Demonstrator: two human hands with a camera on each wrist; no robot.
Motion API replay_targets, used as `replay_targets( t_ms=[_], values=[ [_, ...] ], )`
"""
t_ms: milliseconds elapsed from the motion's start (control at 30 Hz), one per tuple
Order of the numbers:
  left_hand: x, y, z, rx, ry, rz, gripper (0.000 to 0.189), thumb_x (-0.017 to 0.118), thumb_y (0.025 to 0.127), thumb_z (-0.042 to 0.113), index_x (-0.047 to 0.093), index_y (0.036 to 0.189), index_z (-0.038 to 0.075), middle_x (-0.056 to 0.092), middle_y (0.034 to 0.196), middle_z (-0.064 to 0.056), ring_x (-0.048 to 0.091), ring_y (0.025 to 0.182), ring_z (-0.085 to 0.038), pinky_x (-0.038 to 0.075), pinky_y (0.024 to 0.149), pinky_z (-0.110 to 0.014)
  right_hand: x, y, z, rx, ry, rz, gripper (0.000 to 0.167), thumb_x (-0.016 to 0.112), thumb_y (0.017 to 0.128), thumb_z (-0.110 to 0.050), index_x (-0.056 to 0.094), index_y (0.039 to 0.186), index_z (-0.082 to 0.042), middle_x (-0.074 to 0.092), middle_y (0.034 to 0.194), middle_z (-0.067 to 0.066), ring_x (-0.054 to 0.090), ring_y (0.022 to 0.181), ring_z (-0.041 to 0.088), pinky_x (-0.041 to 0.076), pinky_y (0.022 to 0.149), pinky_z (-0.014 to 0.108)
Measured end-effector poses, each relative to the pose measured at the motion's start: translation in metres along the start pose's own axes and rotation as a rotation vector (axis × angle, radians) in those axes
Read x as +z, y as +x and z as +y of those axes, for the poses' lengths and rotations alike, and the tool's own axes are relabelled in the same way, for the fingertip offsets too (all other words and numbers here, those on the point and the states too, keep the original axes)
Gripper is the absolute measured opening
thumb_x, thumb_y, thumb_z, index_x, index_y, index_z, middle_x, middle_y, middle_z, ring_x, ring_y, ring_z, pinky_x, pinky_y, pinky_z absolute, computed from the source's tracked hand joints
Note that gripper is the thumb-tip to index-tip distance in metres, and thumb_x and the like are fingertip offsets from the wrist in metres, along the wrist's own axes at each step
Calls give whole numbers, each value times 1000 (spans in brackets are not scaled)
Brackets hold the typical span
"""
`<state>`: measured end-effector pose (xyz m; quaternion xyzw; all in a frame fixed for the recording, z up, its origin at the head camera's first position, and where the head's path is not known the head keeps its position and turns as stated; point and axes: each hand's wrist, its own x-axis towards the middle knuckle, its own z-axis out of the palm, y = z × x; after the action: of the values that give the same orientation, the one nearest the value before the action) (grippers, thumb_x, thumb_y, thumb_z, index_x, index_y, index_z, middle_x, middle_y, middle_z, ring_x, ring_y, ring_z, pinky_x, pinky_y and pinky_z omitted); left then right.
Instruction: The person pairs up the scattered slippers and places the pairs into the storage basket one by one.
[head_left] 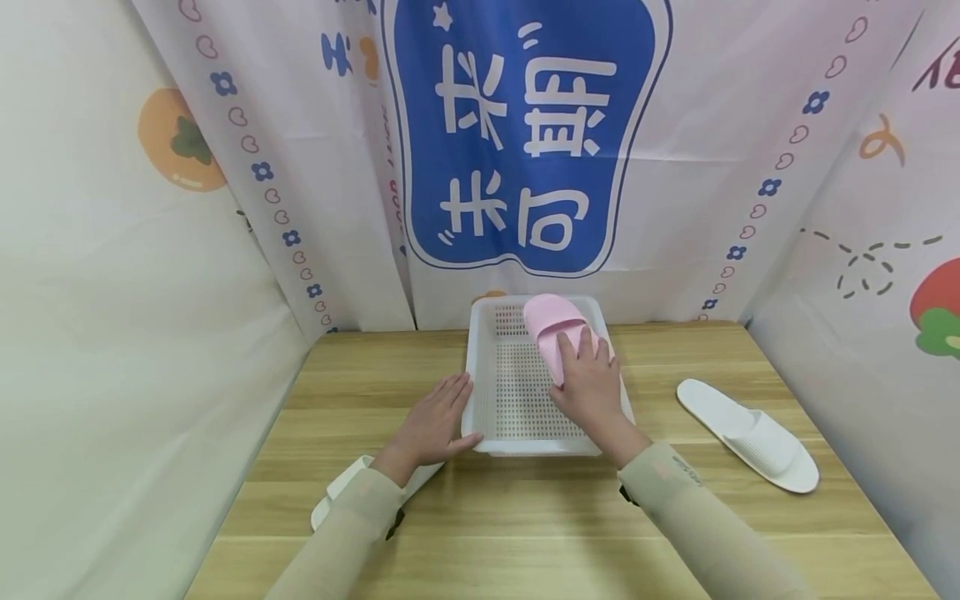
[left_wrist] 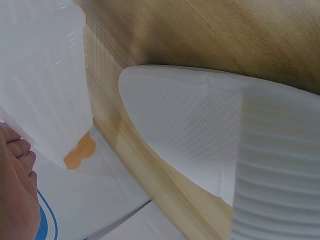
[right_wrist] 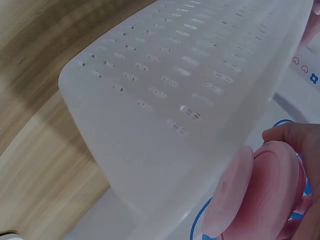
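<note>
A pink slipper (head_left: pixel 553 317) lies along the right side of a white perforated plastic basket (head_left: pixel 517 392), toe toward the back wall. My right hand (head_left: pixel 590 382) grips its heel end. In the right wrist view the thumb and fingers stand on either side of the pink slipper (right_wrist: pixel 275 185), which shows there as two pink layers; whether this is one slipper or two I cannot tell. My left hand (head_left: pixel 431 423) rests flat at the basket's left front corner, fingers straight along the rim. Beneath the left forearm lies a white slipper (left_wrist: pixel 185 115), partly hidden in the head view.
Another white slipper (head_left: pixel 750 435) lies on the right side of the wooden table (head_left: pixel 510 533), its strap end toward the front right. Behind the basket hangs a printed cloth (head_left: pixel 517 142) with a blue panel. Light cloth walls close in both sides.
</note>
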<state>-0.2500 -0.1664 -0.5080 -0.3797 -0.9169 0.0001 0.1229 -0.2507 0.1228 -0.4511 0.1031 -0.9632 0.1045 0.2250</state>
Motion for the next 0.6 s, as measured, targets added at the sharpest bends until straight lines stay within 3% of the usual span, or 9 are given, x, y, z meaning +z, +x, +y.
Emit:
replay_targets(
  t_ms=[600],
  values=[
    [3,0,0,-5,8,5,93,18,95,67,29,147,-10,28,152,-26,28,140,-37,17,117,-42,10,8,-12,158,-23,-139,85,77,74,-31,37,146,-10,32,144,34,35,123,57,36,91,71]
  ],
)
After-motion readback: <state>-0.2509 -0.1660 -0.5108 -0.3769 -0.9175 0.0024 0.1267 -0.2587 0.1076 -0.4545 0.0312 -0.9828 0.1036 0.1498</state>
